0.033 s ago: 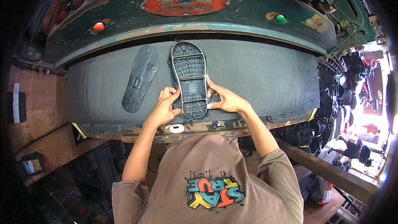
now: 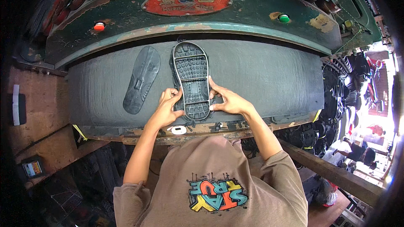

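1. Two soles lie on the dark grey press bed [image 2: 261, 75]: a treaded shoe sole [image 2: 192, 80] at the centre and a smooth black insole-shaped piece [image 2: 142, 79] to its left, apart from it.
2. Two buttons sit on the green machine housing [image 2: 126, 21]: one red button [image 2: 99, 26] and one green button [image 2: 284, 18].
3. Both hands pinch the treaded sole's heel end: the left hand [image 2: 167, 108] grips its left edge, the right hand [image 2: 227, 101] its right edge.
4. Its tread faces up, dark with a pale rim, toe pointing toward the machine.
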A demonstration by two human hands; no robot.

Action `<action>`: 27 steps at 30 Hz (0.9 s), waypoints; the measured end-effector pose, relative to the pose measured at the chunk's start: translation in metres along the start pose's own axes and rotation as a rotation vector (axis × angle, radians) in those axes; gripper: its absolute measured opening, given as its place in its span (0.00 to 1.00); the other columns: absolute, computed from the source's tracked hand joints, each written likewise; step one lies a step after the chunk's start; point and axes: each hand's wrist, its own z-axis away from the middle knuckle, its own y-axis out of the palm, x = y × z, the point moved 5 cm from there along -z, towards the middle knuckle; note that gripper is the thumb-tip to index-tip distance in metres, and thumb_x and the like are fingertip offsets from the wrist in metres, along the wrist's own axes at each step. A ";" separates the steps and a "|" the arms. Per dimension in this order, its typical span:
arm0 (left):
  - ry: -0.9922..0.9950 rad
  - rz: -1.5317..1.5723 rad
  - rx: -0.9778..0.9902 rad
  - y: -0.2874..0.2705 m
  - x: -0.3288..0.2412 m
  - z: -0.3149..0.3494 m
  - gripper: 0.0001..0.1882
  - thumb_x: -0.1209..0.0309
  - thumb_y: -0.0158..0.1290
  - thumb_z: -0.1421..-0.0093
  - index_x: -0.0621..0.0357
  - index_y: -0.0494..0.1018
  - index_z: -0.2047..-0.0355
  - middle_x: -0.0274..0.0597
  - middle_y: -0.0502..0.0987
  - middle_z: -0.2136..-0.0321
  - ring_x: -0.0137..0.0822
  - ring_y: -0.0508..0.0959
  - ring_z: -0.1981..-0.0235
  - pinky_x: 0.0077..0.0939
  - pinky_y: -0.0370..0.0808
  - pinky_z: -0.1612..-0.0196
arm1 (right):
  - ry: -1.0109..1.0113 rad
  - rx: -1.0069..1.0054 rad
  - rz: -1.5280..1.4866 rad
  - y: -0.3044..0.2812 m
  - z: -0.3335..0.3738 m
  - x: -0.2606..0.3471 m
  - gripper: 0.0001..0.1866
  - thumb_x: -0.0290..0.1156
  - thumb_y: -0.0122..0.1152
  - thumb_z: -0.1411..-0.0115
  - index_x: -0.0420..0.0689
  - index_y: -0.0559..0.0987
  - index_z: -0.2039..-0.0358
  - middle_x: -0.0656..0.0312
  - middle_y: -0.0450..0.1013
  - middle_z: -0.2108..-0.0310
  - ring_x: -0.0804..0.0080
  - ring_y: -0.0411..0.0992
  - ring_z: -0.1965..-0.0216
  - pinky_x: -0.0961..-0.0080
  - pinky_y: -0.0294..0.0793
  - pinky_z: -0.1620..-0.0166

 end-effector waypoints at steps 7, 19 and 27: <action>0.032 0.094 -0.021 -0.001 0.006 0.003 0.49 0.78 0.73 0.57 0.62 0.68 0.31 0.46 0.68 0.45 0.47 0.68 0.41 0.35 0.66 0.34 | 0.020 0.006 0.008 0.003 -0.002 -0.003 0.62 0.31 0.79 0.47 0.44 0.44 0.21 0.60 0.73 0.54 0.66 0.70 0.52 0.72 0.68 0.41; 0.054 0.057 -0.018 -0.001 0.004 0.004 0.53 0.75 0.73 0.55 0.60 0.62 0.28 0.49 0.67 0.44 0.49 0.68 0.41 0.37 0.65 0.33 | -0.026 -0.030 0.156 0.002 -0.003 -0.001 0.69 0.30 0.84 0.56 0.36 0.44 0.22 0.51 0.76 0.54 0.55 0.75 0.52 0.64 0.72 0.41; 0.056 0.031 -0.007 0.002 0.009 -0.001 0.51 0.75 0.74 0.56 0.61 0.66 0.30 0.49 0.67 0.45 0.48 0.69 0.42 0.35 0.67 0.35 | -0.001 -0.066 0.301 0.012 -0.004 -0.007 0.70 0.33 0.86 0.62 0.38 0.49 0.23 0.55 0.75 0.55 0.58 0.75 0.53 0.62 0.67 0.41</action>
